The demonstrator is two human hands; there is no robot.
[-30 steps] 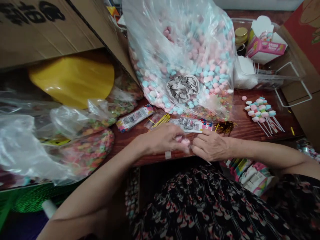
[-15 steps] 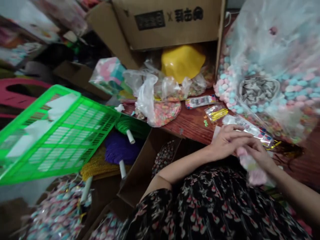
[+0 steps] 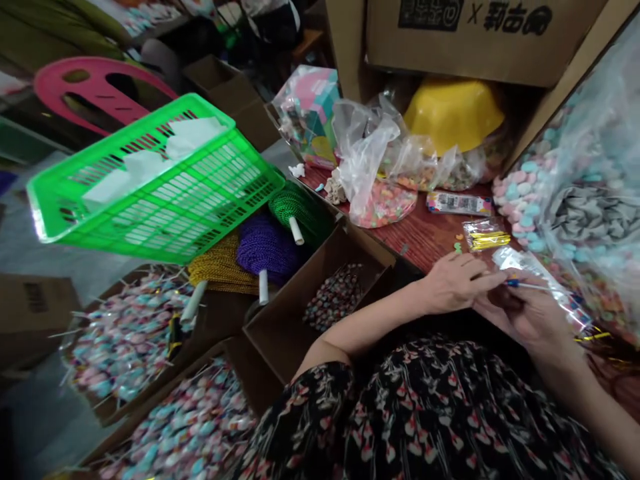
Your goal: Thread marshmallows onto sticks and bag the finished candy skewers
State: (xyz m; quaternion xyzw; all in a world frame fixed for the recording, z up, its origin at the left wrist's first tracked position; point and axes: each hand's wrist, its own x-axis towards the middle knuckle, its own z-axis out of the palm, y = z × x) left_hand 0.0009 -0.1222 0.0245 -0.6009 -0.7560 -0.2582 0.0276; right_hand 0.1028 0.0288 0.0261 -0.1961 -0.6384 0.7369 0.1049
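My left hand (image 3: pixel 457 283) reaches across with its fingertips on the edge of a clear printed cellophane bag (image 3: pixel 533 283). My right hand (image 3: pixel 525 315) grips the same bag from below, along with a thin blue-and-white stick (image 3: pixel 527 285). Whatever lies at the stick's far end is hidden by the hand and bag. Near my left fingertips lie a small clear packet of gold twist ties (image 3: pixel 484 235) and a printed label strip (image 3: pixel 459 203) on the red-brown wooden table (image 3: pixel 425 233). A big plastic bag of pink and blue sweets (image 3: pixel 580 193) rests at the right.
A bright green plastic basket (image 3: pixel 160 180) sits tilted at the left above spools of green, purple and gold cord (image 3: pixel 267 247). Cardboard boxes of wrapped lollipops (image 3: pixel 135 340) stand low on the left. A yellow bowl (image 3: pixel 453 113) and loose plastic bags line the table's back.
The view has swung left, bringing the basket and lollipop boxes fully into sight. The pink item between my hands is no longer visible, and a stick now shows in the bag.
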